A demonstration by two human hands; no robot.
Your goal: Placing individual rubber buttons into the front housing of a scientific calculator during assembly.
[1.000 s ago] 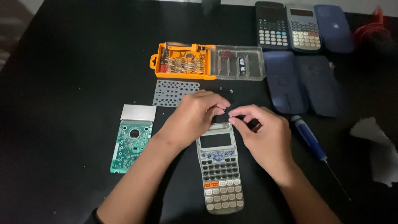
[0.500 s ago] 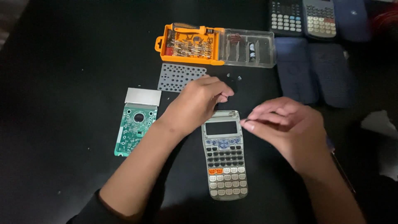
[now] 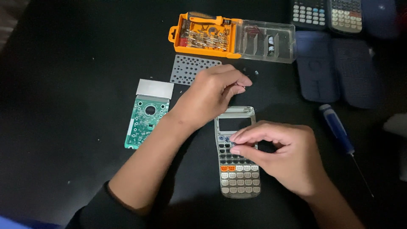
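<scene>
Right hand [image 3: 280, 159] now lower, fingertips pinched over calculator [image 3: 237, 157] keys; left hand [image 3: 212, 95] loosely curled above it.

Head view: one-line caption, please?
Left hand above, right hand over a grey calculator beside a green circuit board.

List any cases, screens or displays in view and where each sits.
Orange and clear plastic screwdriver bit case: top centre, rectangular, lid open.
Grey calculator front with empty display window: centre, beneath both hands.
Two dark calculators with small grey screens: top right corner.
Dark blue slide covers: right, flat, rectangular.
</scene>
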